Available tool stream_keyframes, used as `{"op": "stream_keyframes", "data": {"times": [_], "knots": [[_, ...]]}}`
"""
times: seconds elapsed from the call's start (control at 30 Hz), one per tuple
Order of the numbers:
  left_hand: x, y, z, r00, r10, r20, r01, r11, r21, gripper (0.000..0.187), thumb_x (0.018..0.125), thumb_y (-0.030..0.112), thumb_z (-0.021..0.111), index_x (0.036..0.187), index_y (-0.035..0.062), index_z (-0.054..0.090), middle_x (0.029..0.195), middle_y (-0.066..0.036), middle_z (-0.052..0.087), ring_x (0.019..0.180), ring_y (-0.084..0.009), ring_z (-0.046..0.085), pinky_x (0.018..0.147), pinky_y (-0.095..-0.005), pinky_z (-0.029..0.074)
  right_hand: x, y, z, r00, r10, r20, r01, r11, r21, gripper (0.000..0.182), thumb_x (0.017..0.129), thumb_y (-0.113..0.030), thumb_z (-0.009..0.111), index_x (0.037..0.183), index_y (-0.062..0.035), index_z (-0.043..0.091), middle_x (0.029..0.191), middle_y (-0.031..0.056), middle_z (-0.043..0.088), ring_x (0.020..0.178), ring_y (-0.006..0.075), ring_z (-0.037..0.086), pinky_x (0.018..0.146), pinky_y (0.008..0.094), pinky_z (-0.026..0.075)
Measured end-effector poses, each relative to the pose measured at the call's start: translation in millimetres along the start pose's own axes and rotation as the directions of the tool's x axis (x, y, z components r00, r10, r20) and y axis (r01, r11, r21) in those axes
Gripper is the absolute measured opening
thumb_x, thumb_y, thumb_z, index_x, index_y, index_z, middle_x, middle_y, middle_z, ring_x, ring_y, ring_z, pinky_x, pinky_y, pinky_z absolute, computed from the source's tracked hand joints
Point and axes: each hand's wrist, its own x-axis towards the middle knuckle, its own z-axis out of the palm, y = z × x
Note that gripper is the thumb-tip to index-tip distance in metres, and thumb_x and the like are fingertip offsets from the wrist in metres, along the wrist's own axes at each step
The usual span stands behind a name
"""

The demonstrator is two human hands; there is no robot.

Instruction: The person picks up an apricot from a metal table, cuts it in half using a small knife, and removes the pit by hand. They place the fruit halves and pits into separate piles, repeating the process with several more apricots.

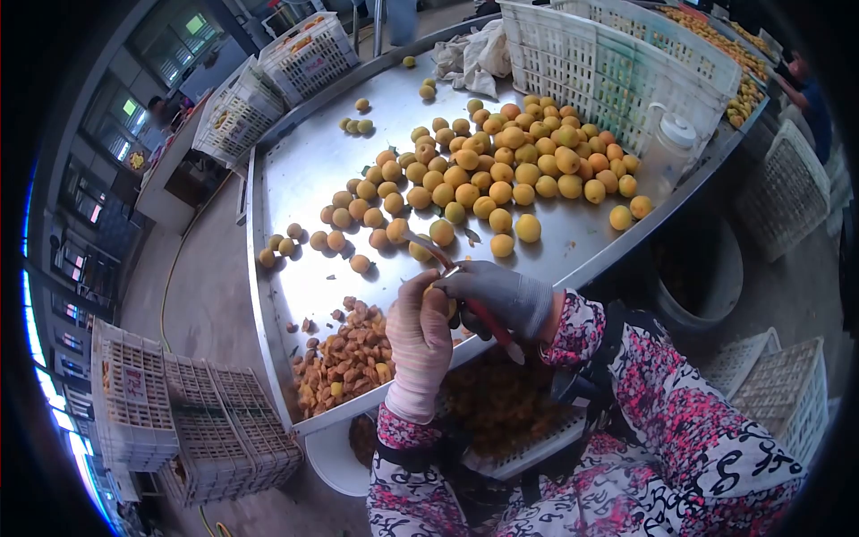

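Note:
My left hand point(419, 336), in a whitish knitted glove, is closed at the table's near edge. A sliver of yellow-orange fruit, apparently an apricot, shows at its fingertips, mostly hidden by the fingers. Right against it, my right hand point(501, 294) in a grey coated glove is wrapped round a red-handled tool point(490, 322). One end of the tool points up-left over the table, the other down-right; its working part is hidden between the hands. Beyond them lies a heap of apricots point(483, 166). Brown pits point(344, 358) are piled left of my left hand.
The metal table point(304, 192) has a raised rim. On it stand a white crate point(591, 76), a clear jug point(669, 148) and a crumpled cloth point(474, 58). Below are a crate of dark fruit point(514, 403), a white bucket point(335, 461) and a bin point(707, 277). Stacked crates point(134, 394) stand left.

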Motion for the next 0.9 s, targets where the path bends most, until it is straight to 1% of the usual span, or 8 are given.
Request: {"op": "stream_keyframes", "data": {"times": [0.1, 0.17, 0.23, 0.3, 0.37, 0.63, 0.7, 0.9], "knots": [[0, 7, -7, 0.997, -0.053, 0.063, 0.047, 0.995, 0.083, 0.023, 0.089, 0.018, 0.053, 0.104, 0.0021, 0.058, 0.078, -0.016, 0.062, 0.072, -0.0289, 0.062, 0.067, -0.0360, 0.048, 3, 5, -3, 0.997, -0.063, 0.048, 0.071, 0.984, -0.165, 0.026, 0.086, -0.030, 0.053, 0.086, -0.0047, 0.059, 0.063, 0.0021, 0.051, 0.045, 0.0086, 0.047, 0.040, 0.0225, 0.038], [-1, 9, -7, 0.982, -0.113, 0.150, 0.078, 0.972, 0.220, 0.022, 0.094, 0.017, 0.046, 0.105, -0.0005, 0.055, 0.088, -0.007, 0.060, 0.079, -0.0119, 0.055, 0.072, -0.0267, 0.046, 5, 19, -7, 0.986, -0.165, 0.012, 0.163, 0.958, -0.234, 0.022, 0.083, -0.024, 0.052, 0.091, -0.0057, 0.061, 0.063, 0.0034, 0.053, 0.044, 0.0098, 0.047, 0.040, 0.0237, 0.038], [-2, 3, -5, 0.988, -0.005, 0.156, -0.027, 0.978, 0.205, 0.020, 0.093, 0.016, 0.048, 0.101, -0.0011, 0.055, 0.085, -0.009, 0.061, 0.076, -0.0150, 0.057, 0.070, -0.0285, 0.046, -7, 2, -4, 0.998, 0.059, -0.037, -0.065, 0.983, -0.170, 0.024, 0.083, -0.022, 0.051, 0.094, -0.0038, 0.061, 0.063, 0.0058, 0.054, 0.042, 0.0116, 0.047, 0.039, 0.0245, 0.038], [2, 7, -3, 0.976, 0.158, 0.151, -0.206, 0.897, 0.392, 0.016, 0.085, 0.017, 0.057, 0.093, 0.0031, 0.060, 0.078, -0.014, 0.062, 0.069, -0.0307, 0.059, 0.064, -0.0400, 0.045, -5, 10, -11, 0.992, -0.051, 0.116, 0.062, 0.994, -0.092, 0.027, 0.085, -0.024, 0.048, 0.098, -0.0019, 0.058, 0.060, 0.0082, 0.054, 0.042, 0.0138, 0.048, 0.040, 0.0258, 0.040], [6, 9, -5, 0.986, 0.138, 0.094, -0.160, 0.945, 0.286, 0.010, 0.086, 0.012, 0.055, 0.090, 0.0033, 0.059, 0.078, -0.013, 0.062, 0.068, -0.0308, 0.058, 0.064, -0.0402, 0.044, -9, 15, 4, 0.995, -0.029, -0.095, 0.034, 0.998, 0.048, 0.030, 0.086, -0.025, 0.043, 0.102, -0.0021, 0.055, 0.059, 0.0090, 0.054, 0.043, 0.0156, 0.051, 0.039, 0.0268, 0.043], [6, 12, 2, 0.999, 0.028, 0.024, -0.031, 0.989, 0.144, 0.017, 0.091, 0.013, 0.051, 0.102, 0.0018, 0.059, 0.085, -0.014, 0.062, 0.075, -0.0245, 0.059, 0.069, -0.0325, 0.046, -12, 1, -7, 0.998, 0.023, -0.062, -0.018, 0.996, 0.087, 0.027, 0.083, -0.025, 0.045, 0.099, -0.0047, 0.054, 0.068, 0.0059, 0.055, 0.045, 0.0138, 0.050, 0.037, 0.0248, 0.039], [6, 18, -1, 0.975, -0.213, 0.062, 0.221, 0.959, -0.176, 0.018, 0.091, 0.012, 0.051, 0.104, 0.0018, 0.058, 0.090, -0.016, 0.062, 0.080, -0.0229, 0.061, 0.072, -0.0297, 0.047, -13, -4, -3, 0.998, -0.023, -0.066, 0.029, 0.995, 0.093, 0.025, 0.083, -0.025, 0.045, 0.096, -0.0045, 0.053, 0.068, 0.0058, 0.055, 0.046, 0.0132, 0.050, 0.037, 0.0241, 0.038], [5, 20, -12, 0.939, -0.166, 0.302, 0.132, 0.983, 0.128, 0.029, 0.090, 0.022, 0.054, 0.108, -0.0001, 0.051, 0.092, -0.010, 0.059, 0.081, -0.0133, 0.056, 0.068, -0.0266, 0.046, 1, 14, -12, 1.000, 0.007, -0.006, -0.006, 0.993, 0.117, 0.038, 0.081, -0.028, 0.050, 0.110, -0.0029, 0.048, 0.064, 0.0066, 0.055, 0.046, 0.0128, 0.054, 0.038, 0.0239, 0.044]]}}
